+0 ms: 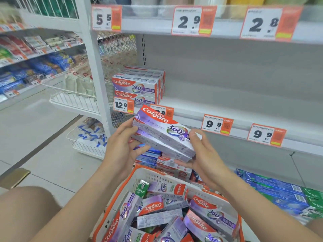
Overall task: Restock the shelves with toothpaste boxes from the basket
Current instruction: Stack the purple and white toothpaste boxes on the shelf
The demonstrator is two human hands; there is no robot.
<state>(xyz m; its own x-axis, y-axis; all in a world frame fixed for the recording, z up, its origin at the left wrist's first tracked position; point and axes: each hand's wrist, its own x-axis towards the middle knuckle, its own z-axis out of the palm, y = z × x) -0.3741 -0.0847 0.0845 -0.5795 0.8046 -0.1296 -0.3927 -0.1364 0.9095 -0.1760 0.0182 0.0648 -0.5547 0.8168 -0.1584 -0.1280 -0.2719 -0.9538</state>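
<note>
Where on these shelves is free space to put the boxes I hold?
The middle shelf is bare right of the Colgate stack, behind both 9.9 price tags. Crowded: the basket, and below, the blue and green boxes.

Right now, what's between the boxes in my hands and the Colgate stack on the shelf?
Head view: the shelf edge with a 12.8 tag and a second tag, half hidden behind the held boxes.
</note>
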